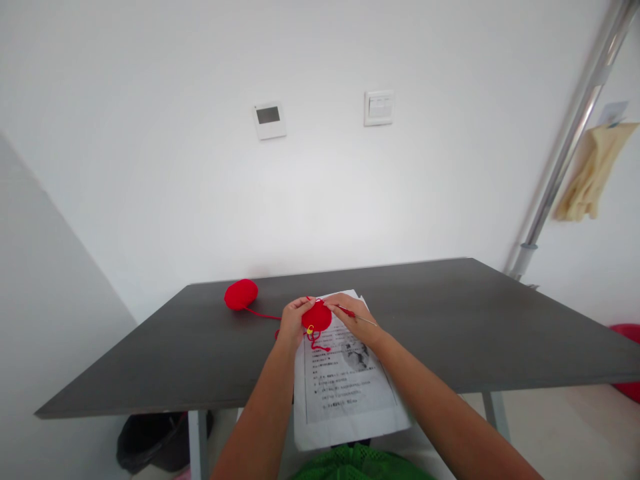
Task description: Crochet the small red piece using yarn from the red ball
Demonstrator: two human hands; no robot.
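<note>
Between my hands is a round red crochet piece (317, 316), with a small yellow stitch marker (310, 329) and a loose yarn tail (320, 347) at its lower edge. My left hand (293, 321) pinches the piece at its left side. In my right hand (353, 319) is a crochet hook (361, 318) with a red grip and a metal shaft; its tip is at the top edge of the piece, partly hidden by the fingers. A red strand (263, 315) runs from my left hand to a ball of red yarn (241, 294) on the table's left.
Printed sheets (345, 400) lie under my hands and reach past the front edge of the dark grey table (450, 320). A black bin (150, 440) stands below at the left. Gloves (593, 173) hang by a metal pipe (565, 167) at the right.
</note>
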